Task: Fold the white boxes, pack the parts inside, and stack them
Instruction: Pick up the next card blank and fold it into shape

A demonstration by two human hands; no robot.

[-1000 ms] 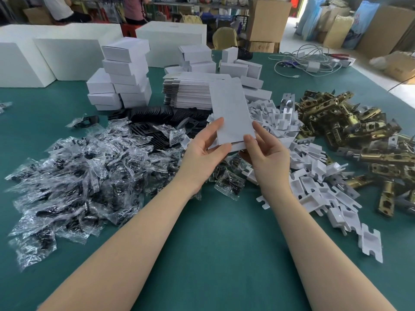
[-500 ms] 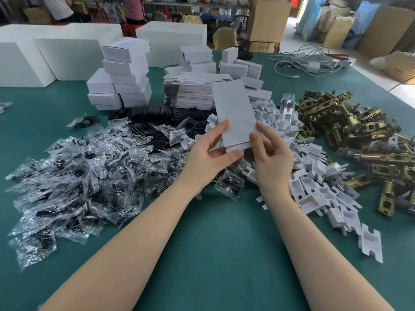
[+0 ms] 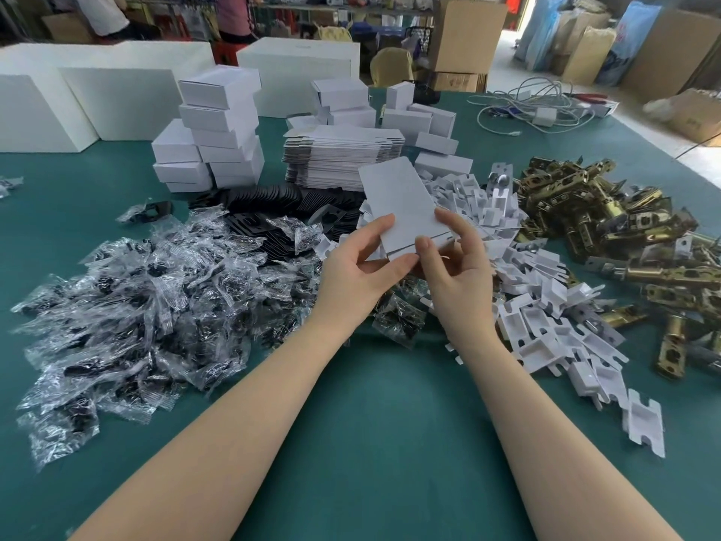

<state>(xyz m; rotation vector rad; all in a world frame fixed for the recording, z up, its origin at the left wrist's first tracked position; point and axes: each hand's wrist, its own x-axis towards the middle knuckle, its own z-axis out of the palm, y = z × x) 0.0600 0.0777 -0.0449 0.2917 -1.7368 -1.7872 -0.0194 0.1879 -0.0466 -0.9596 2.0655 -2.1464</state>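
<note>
Both hands raised over the green table (image 3: 370,423), holding one flat white box blank (image 3: 402,205) between them, just above centre of view. Left hand (image 3: 357,273) grips the blank's lower left edge, thumb on the near face, fingers curled behind. Right hand (image 3: 454,267) pinches the lower right corner, thumb on the front, index finger up along the right edge. Blank tilted, its top leaning toward 12 o'clock; bottom edge looks split into two layers, possibly starting to open, hard to tell.

Stack of flat blanks (image 3: 343,154) at 12 o'clock behind the held one. Folded white boxes (image 3: 218,130) stacked at 11 o'clock. Heap of clear bagged parts (image 3: 136,298) at 9 o'clock. Black plates (image 3: 273,201) between bags and blanks. White plastic inserts (image 3: 546,306) at 3 o'clock, just beside the right hand. Brass latches (image 3: 624,228) at 2 o'clock, beyond the inserts.
</note>
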